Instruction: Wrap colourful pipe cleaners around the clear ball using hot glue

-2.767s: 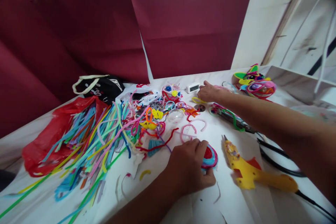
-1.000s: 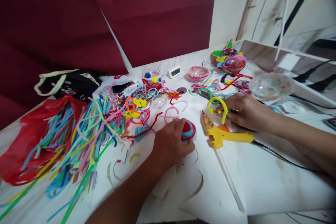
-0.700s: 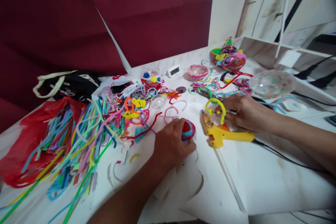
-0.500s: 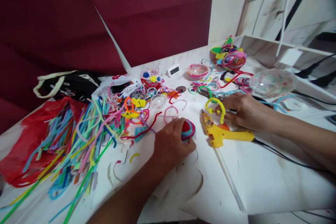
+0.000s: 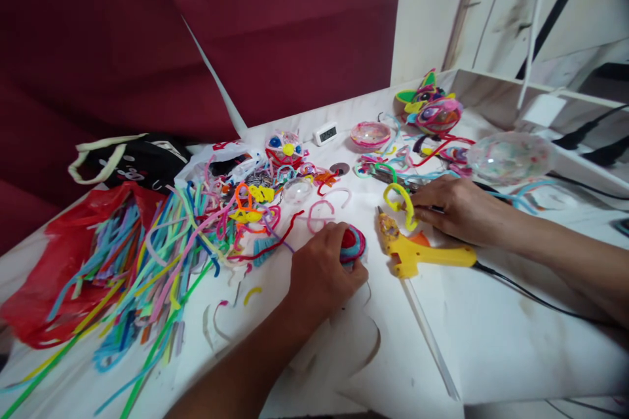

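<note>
My left hand (image 5: 324, 268) is closed around a small rounded piece covered in red, pink and light blue pipe cleaners (image 5: 352, 243), resting on the white tabletop. Its far side is hidden by my fingers. My right hand (image 5: 455, 206) pinches a curled yellow pipe cleaner (image 5: 407, 200), whose loop stands out to the left of the fingertips. Just below that loop lies a yellow hot glue gun (image 5: 427, 252) with its nozzle pointing up and left. A clear glue stick (image 5: 432, 340) sticks out of it toward the table's front edge.
Loose pipe cleaners (image 5: 162, 255) spill from a red plastic bag (image 5: 44, 275) on the left. Behind stand a small digital clock (image 5: 326, 135), a pink-rimmed bowl (image 5: 370, 135) and decorated figures (image 5: 432, 108). A clear speckled dome (image 5: 511, 157) sits right. The glue gun's black cord (image 5: 535, 299) runs right.
The curled yellow pipe cleaner has shifted slightly left and turned a little, with my right hand's fingers. My left hand keeps its hold on the covered piece.
</note>
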Motion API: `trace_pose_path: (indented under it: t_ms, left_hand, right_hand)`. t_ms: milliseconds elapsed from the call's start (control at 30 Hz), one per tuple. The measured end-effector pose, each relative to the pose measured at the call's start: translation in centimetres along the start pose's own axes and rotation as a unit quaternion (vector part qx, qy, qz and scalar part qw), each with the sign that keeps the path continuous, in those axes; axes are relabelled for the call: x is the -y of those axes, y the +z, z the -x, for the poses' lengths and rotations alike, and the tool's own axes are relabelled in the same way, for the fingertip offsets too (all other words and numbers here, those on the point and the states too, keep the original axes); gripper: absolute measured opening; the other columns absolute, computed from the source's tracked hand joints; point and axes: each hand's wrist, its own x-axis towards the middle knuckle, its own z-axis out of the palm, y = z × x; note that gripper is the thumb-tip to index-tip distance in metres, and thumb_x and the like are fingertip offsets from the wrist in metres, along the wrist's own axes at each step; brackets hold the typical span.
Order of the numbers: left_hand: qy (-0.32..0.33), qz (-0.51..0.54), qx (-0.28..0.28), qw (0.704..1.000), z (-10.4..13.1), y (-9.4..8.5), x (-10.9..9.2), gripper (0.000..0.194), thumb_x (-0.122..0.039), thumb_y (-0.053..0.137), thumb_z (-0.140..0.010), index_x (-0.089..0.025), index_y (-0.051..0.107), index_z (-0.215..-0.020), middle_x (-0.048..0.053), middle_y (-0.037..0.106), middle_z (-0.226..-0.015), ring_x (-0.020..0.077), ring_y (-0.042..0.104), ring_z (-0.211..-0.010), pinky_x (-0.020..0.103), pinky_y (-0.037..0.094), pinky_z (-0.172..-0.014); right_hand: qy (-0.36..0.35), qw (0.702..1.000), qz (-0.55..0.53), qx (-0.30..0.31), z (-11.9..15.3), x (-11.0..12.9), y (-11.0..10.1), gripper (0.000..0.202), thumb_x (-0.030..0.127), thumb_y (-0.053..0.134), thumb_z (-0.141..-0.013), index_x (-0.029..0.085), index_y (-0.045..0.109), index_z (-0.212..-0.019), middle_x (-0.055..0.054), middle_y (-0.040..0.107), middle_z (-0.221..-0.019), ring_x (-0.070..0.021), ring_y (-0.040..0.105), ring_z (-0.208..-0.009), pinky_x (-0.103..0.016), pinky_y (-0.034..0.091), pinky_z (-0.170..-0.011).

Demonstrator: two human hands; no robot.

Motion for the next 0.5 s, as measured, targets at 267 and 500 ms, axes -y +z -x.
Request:
trace_pose_path:
  t_ms: [267,500]
  left_hand:
    - [0.022,0.004,-0.009,1.000,0.1,0.3,0.5,0.048,-0.025,0.061,-0.072,-0.023,0.055,-0.120,0.005,0.070,-0.121,0.0260,0.069,-0.104,0.038,0.060,-0.085]
    - [0.032,0.002,-0.006,0.999,0.1,0.2,0.6,0.047,-0.024,0.060,-0.073,-0.022,0.055,-0.119,0.006,0.071,-0.119,0.0265,0.070,-0.103,0.040,0.060,-0.085]
  right_hand:
    - [0.054,0.991,-0.119,-0.034,-0.2,0.3,-0.5,0.036,0.044,0.053,-0.095,0.018,0.073,-0.080,-0.008,0.073,-0.083,-0.0201,0.065,-0.074,-0.030,0.047,-0.068]
    - [0.204,0.920,-0.333,-0.021,-0.3,1.0,-1.1,0.049,0.064,0.075,-0.072,0.016,0.077,-0.082,-0.005,0.072,-0.074,-0.0168,0.060,-0.065,-0.027,0.048,-0.059]
